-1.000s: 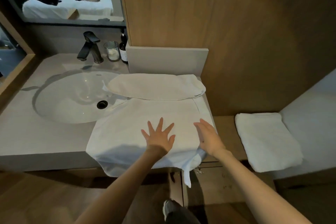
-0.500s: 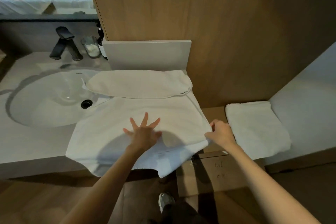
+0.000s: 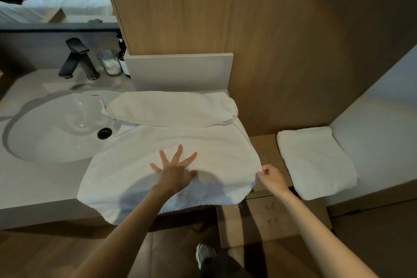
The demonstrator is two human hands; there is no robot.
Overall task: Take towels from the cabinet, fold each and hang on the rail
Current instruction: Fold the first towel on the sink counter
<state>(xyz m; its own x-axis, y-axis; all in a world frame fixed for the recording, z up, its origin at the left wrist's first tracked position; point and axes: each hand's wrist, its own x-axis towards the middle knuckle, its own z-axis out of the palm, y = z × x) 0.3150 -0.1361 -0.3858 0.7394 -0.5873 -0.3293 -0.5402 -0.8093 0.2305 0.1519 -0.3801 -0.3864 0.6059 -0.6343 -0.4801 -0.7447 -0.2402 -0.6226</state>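
Observation:
A white towel (image 3: 140, 165) lies spread on the grey counter (image 3: 33, 183), its near edge hanging over the front. My left hand (image 3: 174, 171) presses flat on its middle with fingers spread. My right hand (image 3: 272, 177) pinches the towel's right corner past the counter's end. A folded white towel (image 3: 171, 108) lies across the far side of the spread one. Another folded white towel (image 3: 316, 160) rests on the lower ledge to the right.
A round sink (image 3: 61, 126) with a black drain is set in the counter at left, with a black faucet (image 3: 76, 58), a glass (image 3: 110, 62) and a dark bottle (image 3: 123, 56) behind it. A wooden panel (image 3: 248, 29) stands behind. A low wooden cabinet (image 3: 275, 219) is below right.
My right hand slid from the towel's top to its right corner and took hold of it. My left hand stayed pressed on the middle. The hanging right flap was drawn up.

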